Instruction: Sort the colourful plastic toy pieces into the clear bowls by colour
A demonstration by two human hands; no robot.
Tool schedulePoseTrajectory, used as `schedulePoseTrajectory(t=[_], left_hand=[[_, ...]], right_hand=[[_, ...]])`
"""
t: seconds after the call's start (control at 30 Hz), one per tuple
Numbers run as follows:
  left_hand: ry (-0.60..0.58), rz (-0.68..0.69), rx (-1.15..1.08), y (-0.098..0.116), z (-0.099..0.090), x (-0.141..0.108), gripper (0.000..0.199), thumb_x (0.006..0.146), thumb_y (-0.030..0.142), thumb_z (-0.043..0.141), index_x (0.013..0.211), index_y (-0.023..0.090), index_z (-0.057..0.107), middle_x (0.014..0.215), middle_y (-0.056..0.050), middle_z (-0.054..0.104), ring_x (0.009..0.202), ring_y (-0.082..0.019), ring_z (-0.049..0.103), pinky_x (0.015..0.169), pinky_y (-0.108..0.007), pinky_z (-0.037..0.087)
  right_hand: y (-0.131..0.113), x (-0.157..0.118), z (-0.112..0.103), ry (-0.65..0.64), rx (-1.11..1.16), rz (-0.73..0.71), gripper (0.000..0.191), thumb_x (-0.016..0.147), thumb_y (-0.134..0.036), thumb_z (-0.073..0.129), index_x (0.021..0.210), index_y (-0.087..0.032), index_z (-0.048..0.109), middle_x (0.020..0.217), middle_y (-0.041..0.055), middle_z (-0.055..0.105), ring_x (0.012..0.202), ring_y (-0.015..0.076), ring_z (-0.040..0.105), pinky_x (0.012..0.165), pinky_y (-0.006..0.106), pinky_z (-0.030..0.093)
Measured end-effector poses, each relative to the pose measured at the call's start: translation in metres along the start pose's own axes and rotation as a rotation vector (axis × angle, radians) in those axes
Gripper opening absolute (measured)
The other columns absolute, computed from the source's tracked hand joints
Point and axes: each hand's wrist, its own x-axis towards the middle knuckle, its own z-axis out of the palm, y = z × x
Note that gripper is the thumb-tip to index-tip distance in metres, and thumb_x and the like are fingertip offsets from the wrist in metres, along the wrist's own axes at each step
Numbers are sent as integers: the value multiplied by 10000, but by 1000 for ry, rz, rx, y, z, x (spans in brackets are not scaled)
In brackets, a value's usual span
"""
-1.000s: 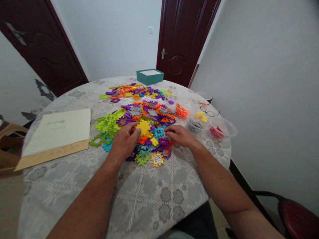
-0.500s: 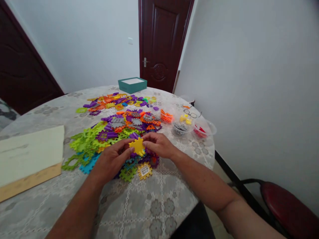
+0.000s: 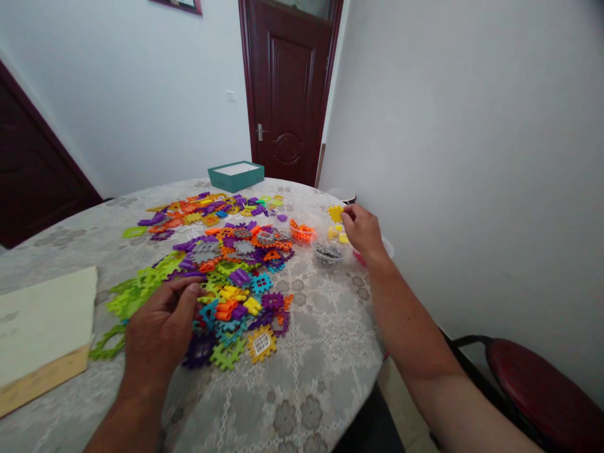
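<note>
Over the middle of the tabletop (image 3: 321,352), a heap of mixed plastic pieces (image 3: 240,277) is spread. Its near left part is reached by the left hand (image 3: 158,321), half curled; whether anything is gripped cannot be told. Toward the right edge, the yellow toothed piece (image 3: 335,213) is pinched by the right hand (image 3: 364,233) alone, well apart from the heap, near small yellow pieces (image 3: 343,238).

With my right hand (image 3: 362,231), I am holding a yellow toothed piece (image 3: 335,214) above the clear bowls. My left hand (image 3: 163,318) is hovering at the big pile of colorful pieces (image 3: 231,299). A green box (image 3: 236,177) is standing farther back on the table (image 3: 330,352).
</note>
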Motion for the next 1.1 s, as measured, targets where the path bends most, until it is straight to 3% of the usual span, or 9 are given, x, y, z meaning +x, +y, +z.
schedulePoseTrajectory(t=[0.13, 0.37, 0.5, 0.6, 0.67, 0.8, 0.87, 0.93, 1.1], left_hand=[[42, -23, 2, -4, 1, 2, 273, 920, 438, 621, 1101, 276, 746, 847, 47, 750, 756, -175, 699, 700, -268, 507], [77, -13, -25, -13, 1, 5, 211, 912, 401, 635, 1055, 299, 752, 855, 64, 758, 732, -164, 703, 695, -272, 523], [137, 2, -98, -16, 2, 6, 251, 910, 386, 625, 1070, 241, 754, 838, 33, 754, 669, -152, 660, 634, -259, 508], [130, 15, -140, -19, 4, 7, 257, 905, 381, 623, 1040, 208, 755, 797, 11, 743, 629, -147, 637, 615, -254, 498], [129, 18, -151, -21, 5, 8, 262, 908, 388, 617, 1037, 206, 754, 792, 4, 742, 634, -147, 641, 629, -255, 503], [134, 27, -153, -22, 7, 7, 238, 898, 350, 612, 1029, 216, 759, 808, 3, 749, 651, -148, 660, 640, -257, 510], [130, 32, -159, -22, 8, 7, 234, 894, 341, 610, 1025, 216, 759, 813, -1, 750, 667, -154, 670, 644, -260, 513], [122, 36, -172, -22, 9, 6, 244, 901, 354, 604, 1030, 215, 758, 825, -7, 755, 685, -161, 677, 651, -265, 518], [84, 78, -156, -21, 10, 4, 260, 924, 354, 578, 1027, 205, 764, 858, -16, 768, 732, -168, 684, 690, -272, 530]], right_hand=[[31, 18, 11, -107, -247, 83, 268, 959, -263, 546, 1117, -186, 748, 1100, 113, 776, 978, 244, 692, 900, 325, 480], [47, 19, 31, -284, -493, 171, 309, 990, -268, 516, 1184, -200, 746, 1148, 136, 769, 1045, 249, 689, 912, 329, 472], [40, 8, 29, -165, -424, 78, 355, 985, -259, 486, 1207, -159, 744, 1162, 161, 762, 1059, 282, 677, 954, 376, 469], [14, -8, 25, -94, -184, -49, 336, 986, -274, 487, 1158, -154, 749, 1136, 137, 768, 1024, 270, 686, 959, 379, 480], [-13, -25, 25, -232, -10, -137, 293, 985, -301, 524, 1134, -183, 747, 1079, 99, 776, 954, 238, 698, 905, 352, 502], [-68, -69, 38, -810, 142, -354, 239, 975, -321, 608, 1143, -218, 742, 1083, 71, 770, 924, 202, 699, 840, 313, 509], [-85, -90, 48, -1012, 125, -441, 275, 946, -336, 671, 1188, -218, 729, 1128, 83, 757, 971, 219, 691, 855, 321, 506], [-93, -107, 58, -1088, 86, -503, 344, 910, -356, 727, 1225, -218, 713, 1149, 98, 737, 1023, 246, 674, 878, 339, 501], [-82, -121, 73, -1060, 151, -495, 404, 910, -342, 733, 1288, -211, 676, 1176, 112, 679, 1062, 251, 631, 935, 374, 487]])
